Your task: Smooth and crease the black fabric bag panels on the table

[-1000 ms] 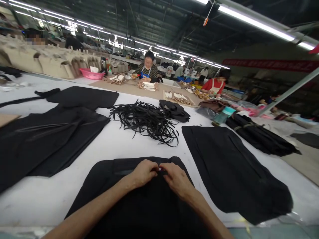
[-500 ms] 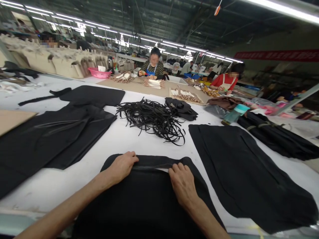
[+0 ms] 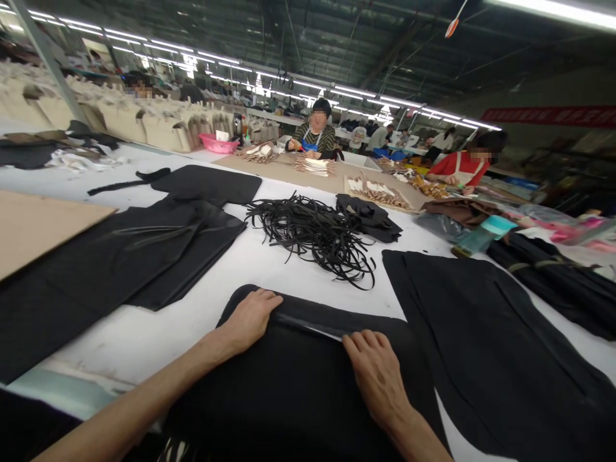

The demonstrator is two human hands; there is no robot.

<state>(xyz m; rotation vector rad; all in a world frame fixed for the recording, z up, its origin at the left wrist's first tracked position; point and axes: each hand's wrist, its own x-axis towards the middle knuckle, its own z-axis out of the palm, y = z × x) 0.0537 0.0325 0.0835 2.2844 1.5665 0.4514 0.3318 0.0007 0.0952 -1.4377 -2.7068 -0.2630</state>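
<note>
A black fabric piece (image 3: pixel 298 385) lies on the white table (image 3: pixel 192 321) right in front of me. My left hand (image 3: pixel 250 317) lies flat on its far left edge, fingers stretched out along a folded strip. Pressed flat on the same far edge, further right, is my right hand (image 3: pixel 375 375), fingers together and extended. Between the two hands runs the folded black band (image 3: pixel 312 321) with a thin pale line showing beneath it. Neither hand grips anything.
A tangle of black straps (image 3: pixel 312 234) lies beyond the piece. Black fabric stacks sit left (image 3: pixel 120 256) and right (image 3: pixel 491 359). A brown cardboard sheet (image 3: pixel 38 224) is at far left, a teal bottle (image 3: pixel 481 234) at right. Other people work at the far tables.
My hands have slid apart along the far edge of the fabric piece, from touching at its middle to spread wide. The view has shifted left.
</note>
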